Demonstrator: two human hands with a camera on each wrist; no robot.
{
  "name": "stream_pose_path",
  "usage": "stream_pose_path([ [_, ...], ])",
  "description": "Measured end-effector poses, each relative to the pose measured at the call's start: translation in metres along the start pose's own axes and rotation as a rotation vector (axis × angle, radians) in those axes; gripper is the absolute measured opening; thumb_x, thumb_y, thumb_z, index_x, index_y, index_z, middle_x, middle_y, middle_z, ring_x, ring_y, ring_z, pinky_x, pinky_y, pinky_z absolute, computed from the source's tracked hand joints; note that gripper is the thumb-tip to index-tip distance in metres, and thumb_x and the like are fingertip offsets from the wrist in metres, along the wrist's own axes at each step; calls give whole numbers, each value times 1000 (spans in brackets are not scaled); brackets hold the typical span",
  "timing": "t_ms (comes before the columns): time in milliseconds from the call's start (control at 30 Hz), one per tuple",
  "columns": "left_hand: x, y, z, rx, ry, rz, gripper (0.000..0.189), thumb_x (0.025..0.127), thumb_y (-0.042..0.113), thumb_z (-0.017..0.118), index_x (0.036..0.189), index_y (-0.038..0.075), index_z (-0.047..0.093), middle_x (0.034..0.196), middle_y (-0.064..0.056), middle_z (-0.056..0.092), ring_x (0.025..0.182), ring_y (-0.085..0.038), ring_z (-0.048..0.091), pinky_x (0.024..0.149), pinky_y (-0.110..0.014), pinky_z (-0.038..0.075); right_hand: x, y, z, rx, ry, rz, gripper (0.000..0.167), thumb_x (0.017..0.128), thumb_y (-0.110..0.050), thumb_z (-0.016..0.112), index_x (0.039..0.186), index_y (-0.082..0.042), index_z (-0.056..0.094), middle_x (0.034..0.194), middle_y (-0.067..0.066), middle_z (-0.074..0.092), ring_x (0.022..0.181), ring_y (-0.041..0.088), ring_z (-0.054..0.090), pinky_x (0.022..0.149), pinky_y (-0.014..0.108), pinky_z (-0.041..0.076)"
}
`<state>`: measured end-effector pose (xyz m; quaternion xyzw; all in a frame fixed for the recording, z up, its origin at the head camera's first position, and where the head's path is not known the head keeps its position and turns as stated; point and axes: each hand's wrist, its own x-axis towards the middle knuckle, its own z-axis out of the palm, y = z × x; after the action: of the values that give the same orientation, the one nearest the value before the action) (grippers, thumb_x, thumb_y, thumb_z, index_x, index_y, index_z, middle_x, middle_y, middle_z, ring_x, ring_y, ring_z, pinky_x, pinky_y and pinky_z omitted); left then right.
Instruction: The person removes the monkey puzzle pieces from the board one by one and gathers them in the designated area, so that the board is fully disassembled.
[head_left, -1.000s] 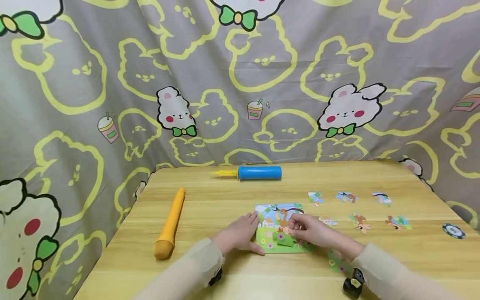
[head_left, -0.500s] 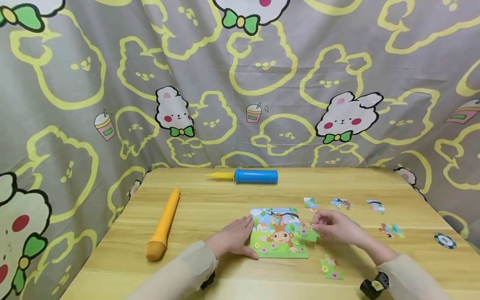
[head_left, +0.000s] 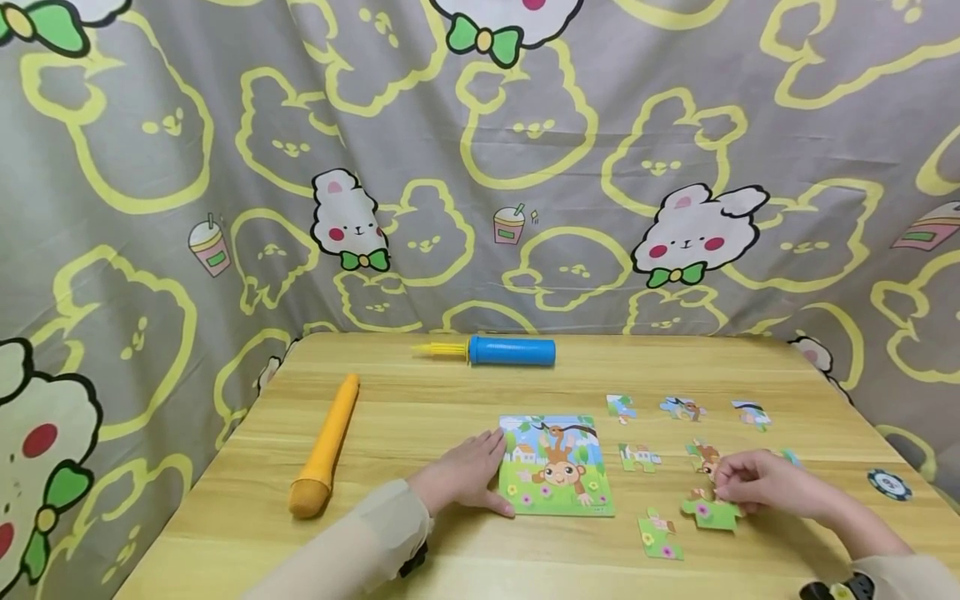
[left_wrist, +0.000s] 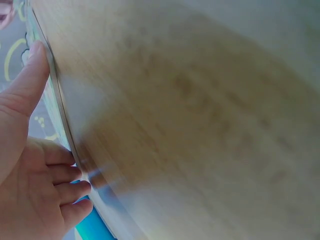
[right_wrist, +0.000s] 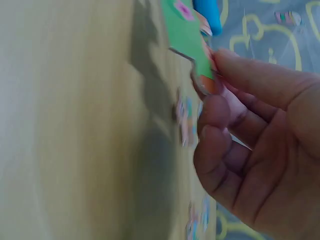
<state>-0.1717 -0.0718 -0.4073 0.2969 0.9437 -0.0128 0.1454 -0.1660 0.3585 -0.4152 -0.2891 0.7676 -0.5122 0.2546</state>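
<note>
My right hand (head_left: 768,483) pinches a green puzzle piece (head_left: 711,512) with a pink flower between thumb and fingers. The right wrist view shows this puzzle piece (right_wrist: 187,35) raised over the table, its shadow below. My left hand (head_left: 468,472) lies with fingers straight at the left edge of the monkey picture board (head_left: 557,467). In the left wrist view, the thumb and fingers of the left hand (left_wrist: 37,170) reach along the board's edge. A green piece with a yellow flower (head_left: 660,535) lies left of the right hand, and a brown monkey piece (head_left: 703,454) lies just beyond it.
Several loose pieces lie on the right side, among them a house piece (head_left: 640,456) and a branch piece (head_left: 752,413). A poker chip (head_left: 890,483) is at far right. A blue hand pump (head_left: 513,351) and an orange microphone-shaped toy (head_left: 324,450) rest on the wooden table (head_left: 420,408).
My right hand has carried the green flower piece from over the board rightward to the loose pieces. The board is uncovered. My left hand stays at the board's left edge.
</note>
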Motion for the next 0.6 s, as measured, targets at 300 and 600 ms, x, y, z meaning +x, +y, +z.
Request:
stream_pose_path([
  [300,0,0,0,-3,-11,-6,104,72,68,55,145,1,23,150,-14,17,136,-26,18,109,-33,19,-24,14,-6,29,-49,27,10,91,2,50,86,6,57,64,21,49,55,2,46,36,34,28],
  [600,1,0,0,-3,-15,-8,104,72,68,56,145,1,23,150,-14,17,136,-26,18,109,-33,19,-31,20,-4,42,-53,32,9,90,2,52,84,7,57,63,21,46,54,1,42,35,35,24],
])
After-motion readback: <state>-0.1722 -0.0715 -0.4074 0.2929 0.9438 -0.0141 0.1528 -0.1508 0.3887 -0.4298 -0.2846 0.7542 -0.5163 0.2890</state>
